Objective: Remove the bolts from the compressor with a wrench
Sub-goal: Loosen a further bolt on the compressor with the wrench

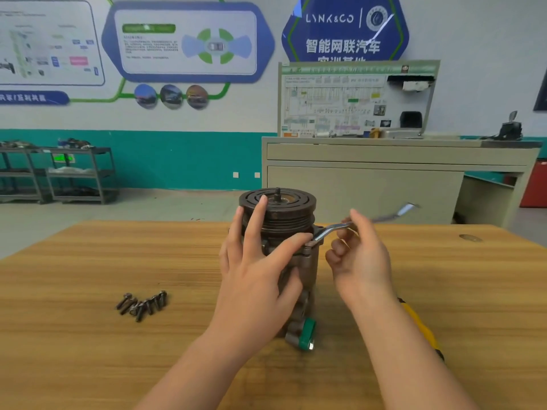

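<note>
The compressor [288, 214] stands upright on the wooden table [88, 261], its dark grooved pulley on top. My left hand [254, 273] rests on its body with straight fingers, the index tip by the wrench's ring end. A silver offset wrench [328, 229] sits with that ring end on a bolt at the compressor's right shoulder. My right hand [359, 255] pinches the wrench shaft between thumb and fingers. Several removed bolts [143, 303] lie in a loose pile on the table to the left.
A yellow-handled tool [420, 327] lies on the table under my right forearm. A green cap [307, 332] covers a port at the compressor's base. Beyond the table stand a beige cabinet [384, 173] and grey shelving carts [77, 173].
</note>
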`<move>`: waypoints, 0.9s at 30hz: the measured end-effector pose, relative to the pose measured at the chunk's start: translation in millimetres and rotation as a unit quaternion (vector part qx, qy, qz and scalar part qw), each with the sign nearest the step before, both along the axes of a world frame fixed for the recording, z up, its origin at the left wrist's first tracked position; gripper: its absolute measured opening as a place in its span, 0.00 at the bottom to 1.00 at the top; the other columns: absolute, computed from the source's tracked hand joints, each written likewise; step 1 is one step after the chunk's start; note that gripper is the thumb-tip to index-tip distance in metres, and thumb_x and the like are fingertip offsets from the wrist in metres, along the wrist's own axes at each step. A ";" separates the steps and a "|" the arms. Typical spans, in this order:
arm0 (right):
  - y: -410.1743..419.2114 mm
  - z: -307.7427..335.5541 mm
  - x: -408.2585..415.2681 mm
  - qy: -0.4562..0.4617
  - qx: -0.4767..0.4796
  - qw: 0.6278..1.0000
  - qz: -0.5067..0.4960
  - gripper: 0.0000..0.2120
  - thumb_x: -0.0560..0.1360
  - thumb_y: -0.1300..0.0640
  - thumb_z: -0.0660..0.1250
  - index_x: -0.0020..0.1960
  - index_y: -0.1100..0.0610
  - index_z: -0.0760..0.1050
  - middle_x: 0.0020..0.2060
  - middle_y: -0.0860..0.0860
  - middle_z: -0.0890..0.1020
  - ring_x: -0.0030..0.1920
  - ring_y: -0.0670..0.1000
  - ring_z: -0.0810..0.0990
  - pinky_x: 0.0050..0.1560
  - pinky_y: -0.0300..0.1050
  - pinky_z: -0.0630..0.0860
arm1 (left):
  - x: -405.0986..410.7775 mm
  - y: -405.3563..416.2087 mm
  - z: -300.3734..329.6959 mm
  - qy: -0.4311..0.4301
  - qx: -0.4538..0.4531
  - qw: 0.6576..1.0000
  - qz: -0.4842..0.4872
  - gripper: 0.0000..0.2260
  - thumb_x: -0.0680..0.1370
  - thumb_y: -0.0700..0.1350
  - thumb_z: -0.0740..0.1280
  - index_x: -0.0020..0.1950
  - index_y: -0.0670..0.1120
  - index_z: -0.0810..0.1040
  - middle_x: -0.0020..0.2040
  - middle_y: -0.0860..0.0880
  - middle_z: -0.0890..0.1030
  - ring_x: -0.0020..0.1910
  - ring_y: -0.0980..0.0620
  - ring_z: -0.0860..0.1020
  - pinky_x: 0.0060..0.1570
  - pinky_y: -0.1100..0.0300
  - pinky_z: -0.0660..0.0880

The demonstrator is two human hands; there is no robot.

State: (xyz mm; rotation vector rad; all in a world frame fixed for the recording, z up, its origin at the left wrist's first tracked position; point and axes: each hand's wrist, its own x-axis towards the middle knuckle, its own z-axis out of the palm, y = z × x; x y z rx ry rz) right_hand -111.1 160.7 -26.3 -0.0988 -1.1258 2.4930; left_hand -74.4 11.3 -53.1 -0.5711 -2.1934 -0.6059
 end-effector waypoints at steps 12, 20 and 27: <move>10.2 14.4 8.6 0.114 0.005 0.990 0.085 0.12 0.82 0.53 0.59 0.43 0.56 0.74 0.24 0.47 0.70 0.24 0.45 0.67 0.24 0.36 0.66 | -1.2 -4.5 -7.8 0.025 0.002 1.000 -0.006 0.25 0.77 0.48 0.66 0.72 0.66 0.67 0.80 0.57 0.40 0.79 0.46 0.39 0.72 0.50 0.41; -15.4 20.5 37.1 0.332 0.330 0.870 -0.152 0.07 0.80 0.43 0.57 0.45 0.34 0.70 0.38 0.46 0.81 0.29 0.48 0.79 0.28 0.40 0.73 | -1.9 -5.5 -10.1 0.017 0.000 1.000 -0.011 0.31 0.77 0.47 0.70 0.75 0.64 0.60 0.79 0.57 0.38 0.79 0.51 0.37 0.72 0.51 0.42; -18.3 14.5 41.7 0.396 0.322 0.823 -0.248 0.06 0.82 0.44 0.56 0.49 0.35 0.69 0.36 0.47 0.80 0.27 0.48 0.76 0.30 0.41 0.70 | -2.5 -5.2 -11.0 0.019 0.010 1.000 -0.004 0.32 0.77 0.48 0.70 0.75 0.62 0.59 0.79 0.57 0.40 0.78 0.52 0.41 0.72 0.50 0.45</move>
